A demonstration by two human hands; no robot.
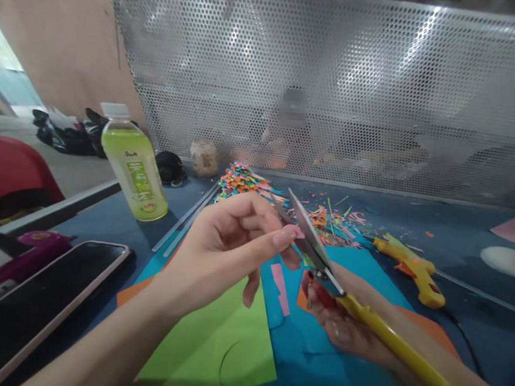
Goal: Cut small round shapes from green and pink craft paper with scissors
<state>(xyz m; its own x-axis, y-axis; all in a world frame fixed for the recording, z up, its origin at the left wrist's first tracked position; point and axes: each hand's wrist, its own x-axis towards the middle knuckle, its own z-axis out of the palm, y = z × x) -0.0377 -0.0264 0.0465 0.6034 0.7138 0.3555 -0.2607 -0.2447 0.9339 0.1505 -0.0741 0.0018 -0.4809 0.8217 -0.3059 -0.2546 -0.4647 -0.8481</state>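
My left hand point(227, 247) is raised over the sheets, thumb and forefinger pinched on a small pink paper scrap point(299, 232) right against the scissor blades point(310, 235). The blades are slightly parted and point up and away from me. My right hand point(340, 325) lies lower and to the right, closed around the yellow-handled scissors point(388, 337); its fingers are partly hidden by the handles. Beneath both hands lie a green paper sheet point(216, 343), a blue sheet point(353, 264) and an orange sheet point(433, 332), with a pink strip point(280, 286) on the blue one.
A green drink bottle point(133, 169) stands at the left, a phone point(38, 301) and a purple glue gun point(24, 253) nearer me. A yellow glue gun point(413, 267) lies at the right. A heap of coloured paper bits point(241, 178) sits before the perforated metal screen point(335, 87).
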